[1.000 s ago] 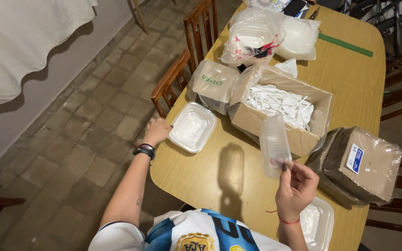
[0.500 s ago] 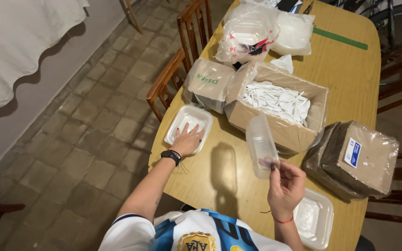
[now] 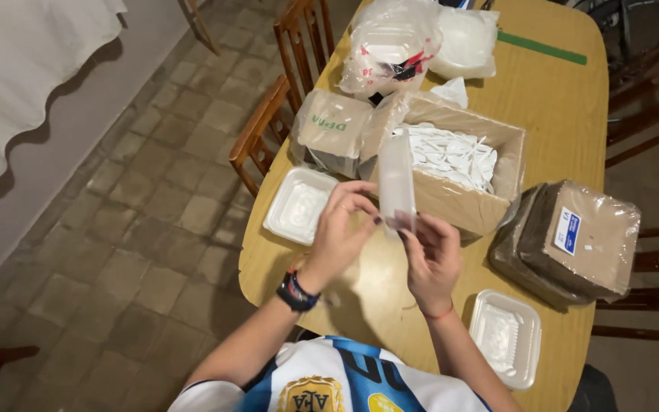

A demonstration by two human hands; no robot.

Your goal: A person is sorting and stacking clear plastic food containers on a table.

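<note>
In the head view, a clear plastic sleeve (image 3: 397,179) is held upright above the wooden surface (image 3: 566,122), in front of the cardboard box (image 3: 490,200) of white plastic cutlery (image 3: 451,156). Its lower end is pinched in the grip of the right hand (image 3: 432,255), thumb against fingers; the left hand (image 3: 342,229) is curled loosely beside it, fingertips near or touching its edge, though a closed grip there cannot be told. The sleeve is judged light, thin, limp and slippery, best taken at its ends. Two white foam trays (image 3: 299,206) are counted on the surface, one box, two brown wrapped packs (image 3: 573,240), one tied clear bag (image 3: 390,46) and two wooden chairs (image 3: 268,126).
</note>
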